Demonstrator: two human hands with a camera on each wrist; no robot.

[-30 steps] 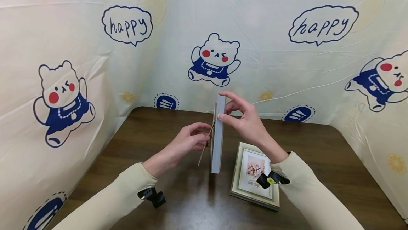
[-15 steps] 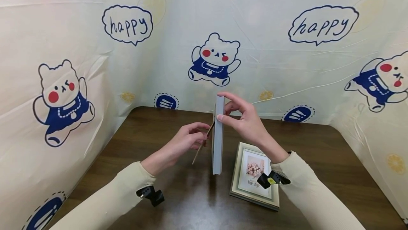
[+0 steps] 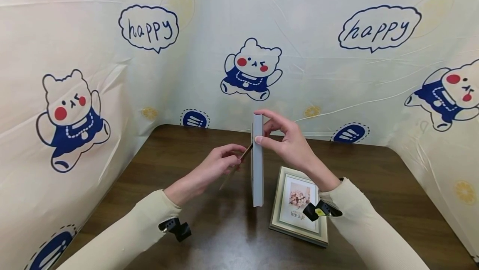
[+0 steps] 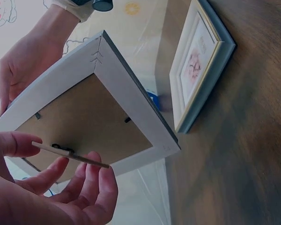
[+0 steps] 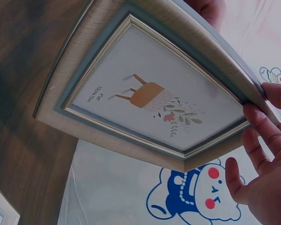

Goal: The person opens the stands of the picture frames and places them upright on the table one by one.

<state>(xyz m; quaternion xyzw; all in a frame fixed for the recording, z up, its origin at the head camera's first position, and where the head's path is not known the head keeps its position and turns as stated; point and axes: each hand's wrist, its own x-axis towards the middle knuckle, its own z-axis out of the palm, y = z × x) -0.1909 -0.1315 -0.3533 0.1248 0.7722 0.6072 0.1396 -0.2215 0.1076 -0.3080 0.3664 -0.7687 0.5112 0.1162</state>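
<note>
A picture frame (image 3: pixel 258 166) stands upright above the table, edge-on in the head view. My right hand (image 3: pixel 290 141) grips its upper part, thumb on the near edge and a finger over the top. My left hand (image 3: pixel 213 166) pinches the thin stand leg (image 3: pixel 232 174), which slants away from the frame's back. In the left wrist view, the brown backing board (image 4: pixel 84 112) shows small dark tabs, and the stand leg (image 4: pixel 72 154) lies between thumb and fingers. The right wrist view shows the front picture (image 5: pixel 164 93) of a plant in a pot with legs.
A second picture frame (image 3: pixel 276 218) lies face up on the dark wooden table (image 3: pixel 209 236), right of the upright one and partly under my right forearm. A printed cloth (image 3: pixel 322 83) hangs behind and along the sides.
My left hand has drawn the stand leg's lower end out to the left, so it slants farther from the frame. The right hand has kept its grip; the lying frame has not moved.
</note>
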